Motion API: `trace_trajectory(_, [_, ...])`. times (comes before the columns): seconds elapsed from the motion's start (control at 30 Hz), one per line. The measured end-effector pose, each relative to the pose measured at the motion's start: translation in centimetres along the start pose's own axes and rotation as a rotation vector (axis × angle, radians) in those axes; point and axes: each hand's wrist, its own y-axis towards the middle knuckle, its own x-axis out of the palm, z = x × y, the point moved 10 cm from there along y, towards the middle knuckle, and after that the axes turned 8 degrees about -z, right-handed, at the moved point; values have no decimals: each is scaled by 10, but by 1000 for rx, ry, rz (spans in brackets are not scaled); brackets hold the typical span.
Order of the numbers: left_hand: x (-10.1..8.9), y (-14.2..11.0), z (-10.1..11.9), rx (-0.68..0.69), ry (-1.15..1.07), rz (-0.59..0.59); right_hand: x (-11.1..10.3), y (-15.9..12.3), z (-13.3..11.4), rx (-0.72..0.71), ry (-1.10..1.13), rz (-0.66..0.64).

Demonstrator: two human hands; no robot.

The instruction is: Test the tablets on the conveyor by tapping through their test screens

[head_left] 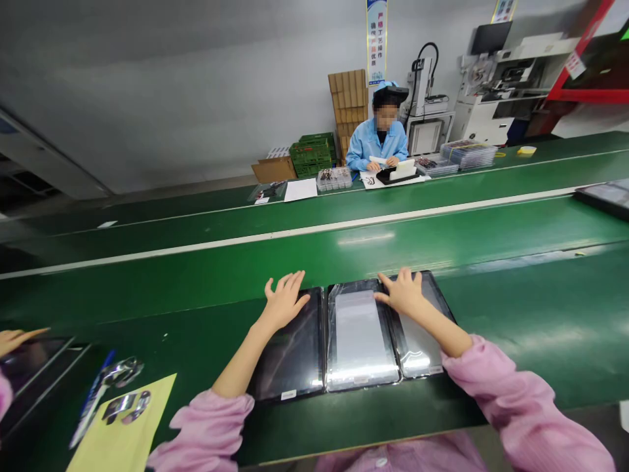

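**Spread flat, nothing pinched!**

And there they were: three tablets side by side on the green conveyor belt (pixel 521 314), long axes running straight out from the person and across the belt. On the left, the left tablet (pixel 287 347), bare dark glass, with a small white label (pixel 288 394) at its near edge, print too small to read. In the centre, the middle tablet (pixel 361 334), wrapped in clear film over a pale sheet. Then the right tablet (pixel 423 328), its glass glaring.

The left hand (pixel 284 303) sat on the left tablet's far corner, fingers spread, tips out past the edge on the belt. The right hand (pixel 400 293) lay across the gap, fingers spread, the index reaching onto the middle tablet's edge.

Off to the left, another person's hand (pixel 14 339) was out over a further tablet (pixel 29 364), beside a yellow sheet (pixel 122 426) with metal parts on it. Across the belts, a co-worker (pixel 378 134) in a blue smock sat near a tray of parts (pixel 334 178) and green crates (pixel 312 154), under a banner (pixel 376 39) reading "工艺操作"!
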Motion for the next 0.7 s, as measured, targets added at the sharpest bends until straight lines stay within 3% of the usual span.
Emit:
trace_trajectory(0.13, [0,10,16,-50,14,-45,-31,-14,16,54,73,210])
trace_trajectory(0.2, [10,8,21,-77,-3,-123,-22,-32,10,-3,116,251])
trace_trajectory(0.3, [25,5,28,-122,-8,-228,8,-50,-3,-81,208,234])
trace_trajectory(0.4, [29,7,33,-169,51,-252,27,-55,1,-38,309,245])
trace_trajectory(0.5, [28,10,37,-192,101,-264,26,-59,5,-38,360,273])
trace_trajectory(0.63, [24,13,42,-184,135,-271,17,-74,-26,-274,310,301])
trace_trajectory(0.7, [23,13,42,-190,152,-278,17,-83,-31,-317,262,323])
